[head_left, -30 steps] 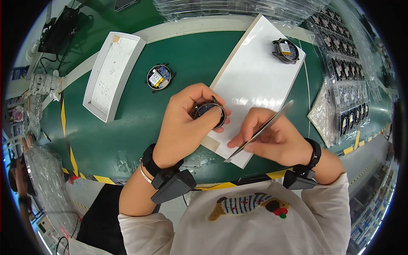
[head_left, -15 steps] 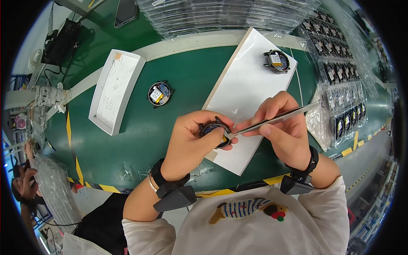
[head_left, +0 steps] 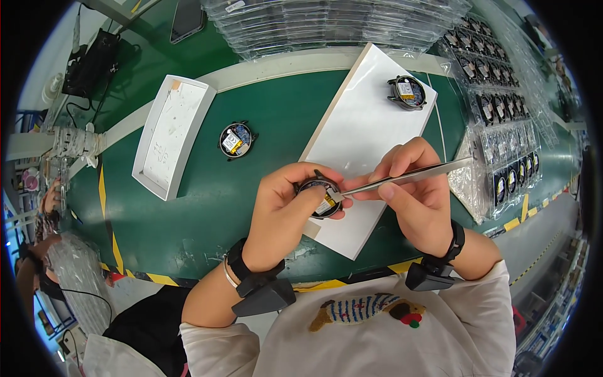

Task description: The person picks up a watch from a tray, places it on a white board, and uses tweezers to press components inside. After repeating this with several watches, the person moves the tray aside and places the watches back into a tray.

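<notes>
Left hand (head_left: 282,213) grips round watch case (head_left: 319,198) over white board's (head_left: 370,119) edge; right hand (head_left: 418,198) pinches tweezers (head_left: 408,177).

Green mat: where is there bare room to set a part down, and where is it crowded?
Bare green mat lies between the white tray, the round black unit and the left hand. The white board is mostly bare below its own unit. The right side is crowded with bagged parts.

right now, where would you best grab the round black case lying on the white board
Probably by its outer rim, from above, fingers on opposite sides. The round black case lies flat and open side up on the white board, its inner parts exposed, so the rim is the safest contact, with space around it.
</notes>
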`<state>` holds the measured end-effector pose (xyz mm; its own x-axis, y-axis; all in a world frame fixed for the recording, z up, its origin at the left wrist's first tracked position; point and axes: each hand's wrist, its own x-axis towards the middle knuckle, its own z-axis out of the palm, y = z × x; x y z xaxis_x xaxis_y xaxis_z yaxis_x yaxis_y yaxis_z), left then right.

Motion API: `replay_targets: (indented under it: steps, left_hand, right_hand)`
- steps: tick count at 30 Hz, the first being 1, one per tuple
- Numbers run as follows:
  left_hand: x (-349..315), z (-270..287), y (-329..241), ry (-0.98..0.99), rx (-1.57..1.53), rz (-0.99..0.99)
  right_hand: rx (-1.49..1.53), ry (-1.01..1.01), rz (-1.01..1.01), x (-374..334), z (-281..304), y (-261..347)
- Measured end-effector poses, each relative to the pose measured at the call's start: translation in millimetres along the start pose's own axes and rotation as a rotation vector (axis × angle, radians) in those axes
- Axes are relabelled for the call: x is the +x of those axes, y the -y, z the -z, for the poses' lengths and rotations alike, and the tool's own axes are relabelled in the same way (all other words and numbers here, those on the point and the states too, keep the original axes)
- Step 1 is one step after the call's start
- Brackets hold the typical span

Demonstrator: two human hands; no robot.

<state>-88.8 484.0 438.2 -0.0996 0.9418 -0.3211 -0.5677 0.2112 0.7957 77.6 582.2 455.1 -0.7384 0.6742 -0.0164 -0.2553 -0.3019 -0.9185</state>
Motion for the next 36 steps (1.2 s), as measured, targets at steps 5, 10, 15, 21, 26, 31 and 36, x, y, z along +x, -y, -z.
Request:
replay_targets:
  steps: [5,10,15,21,26,31,36]
  left_hand:
    - [-1,-5,2,0.002,0.007,-0.052]
    - [-2,-8,2,-0.003,0.084,-0.084]
    - [-4,-10,1,-0.019,0.092,-0.093]
    - [-5,-9,2,-0.017,0.114,-0.103]
    - [-5,-9,3,-0.011,0.1,-0.121]
    - [-5,-9,3,-0.02,0.102,-0.128]
    - [-7,-12,0,-0.034,0.107,-0.089]
  right_hand:
    - [-0.057,-0.006,0.014,1,-1,-3]
    - [-0.148,0.058,0.132,0,1,-6]
    - [-0.153,0.04,0.209,-3,-2,-8]
    - [-0.288,0.069,0.289,-5,4,-9]
    - [-0.346,0.151,0.239,-4,7,-5]
    - [-0.334,0.173,0.232,-4,8,-4]
    - [-0.374,0.106,0.365,-4,4,-9]
